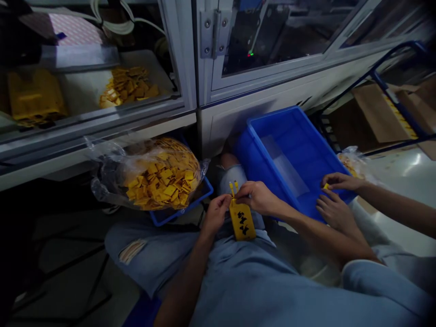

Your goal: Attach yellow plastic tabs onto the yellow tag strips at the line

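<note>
A flat yellow power bank (242,221) with black markings lies over my lap, two short cables (233,187) with plug tips standing up from its top end. My left hand (217,213) is closed in a pinch at its top left corner, by the base of the cables. From the other side, my right hand (257,196) pinches at the top edge, its fingertips close to the cables. What exactly lies between the fingertips is too small to make out. Left of my hands, a clear plastic bag (112,175) holds many small yellow square pieces (166,184).
The bag rests on a small blue bin (184,211). A large blue bin (289,154) stands to the front right. Beside it, a co-worker's hands (335,200) hold a small yellow piece. Ahead is a framed cabinet (197,54); cardboard boxes (378,113) sit on a cart at right.
</note>
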The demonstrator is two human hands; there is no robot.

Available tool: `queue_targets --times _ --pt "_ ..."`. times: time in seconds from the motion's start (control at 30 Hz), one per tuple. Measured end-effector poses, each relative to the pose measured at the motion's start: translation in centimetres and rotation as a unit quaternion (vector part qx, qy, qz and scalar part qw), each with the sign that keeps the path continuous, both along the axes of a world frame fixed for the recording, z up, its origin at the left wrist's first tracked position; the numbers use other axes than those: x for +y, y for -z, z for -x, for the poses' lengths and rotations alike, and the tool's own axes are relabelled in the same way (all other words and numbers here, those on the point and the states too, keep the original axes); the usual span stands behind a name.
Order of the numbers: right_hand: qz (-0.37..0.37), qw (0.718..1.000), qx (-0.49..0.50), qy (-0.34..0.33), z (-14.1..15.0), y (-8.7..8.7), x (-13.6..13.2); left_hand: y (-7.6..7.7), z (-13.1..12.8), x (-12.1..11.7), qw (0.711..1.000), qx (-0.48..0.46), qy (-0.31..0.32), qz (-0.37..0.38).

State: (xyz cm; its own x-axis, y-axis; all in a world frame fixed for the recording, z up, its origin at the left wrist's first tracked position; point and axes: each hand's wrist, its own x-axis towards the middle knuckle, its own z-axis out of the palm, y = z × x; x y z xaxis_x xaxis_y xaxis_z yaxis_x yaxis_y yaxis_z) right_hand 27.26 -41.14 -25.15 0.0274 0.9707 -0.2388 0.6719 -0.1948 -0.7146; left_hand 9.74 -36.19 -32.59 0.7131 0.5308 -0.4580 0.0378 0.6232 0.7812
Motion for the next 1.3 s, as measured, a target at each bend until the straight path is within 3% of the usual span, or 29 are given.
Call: queue_targets --times 0.23,0.43,0.57,0.63,0.73,0.87,1.03,1.23,1.3 --pt "-0.028 0.996 -0.049 -0.063 0.0 -0.3 0.3 -0.1 0.1 0.0 1.000 -0.008 -0.007 0.003" --pt "-0.064 0.991 -0.090 -0.075 -0.2 0.4 -0.2 0.3 0.2 0.0 1.000 -0.004 -0.005 -0.006" --pt "-0.081 0.983 -0.103 -0.127 -0.4 0.2 -0.9 -0.6 0.1 0.2 1.000 -0.008 0.005 -0.027" --pt "-0.084 0.989 -0.079 -0.095 -0.7 -0.1 -1.0 -1.4 0.2 0.3 1.000 -0.013 0.007 -0.026" --pt "-0.028 0.999 -0.017 -0.037 -1.2 -0.9 -0.6 -2.6 0.8 0.5 1.000 -0.014 0.007 -0.020" --pt "0.113 0.978 0.100 -0.145 -1.1 -1.7 1.1 -4.2 1.9 1.4 0.999 -0.001 0.043 -0.034" --pt "0.086 0.957 0.132 -0.243 0.1 -1.8 2.8 -5.8 2.8 2.6 0.994 0.035 0.083 -0.058" --pt "0.092 0.959 0.149 -0.224 1.7 -0.2 1.8 -6.5 3.3 1.9 0.996 0.042 0.054 -0.063" --pt "0.104 0.960 0.145 -0.214 1.8 0.2 1.8 -6.6 3.7 2.0 0.993 0.039 0.088 -0.072"
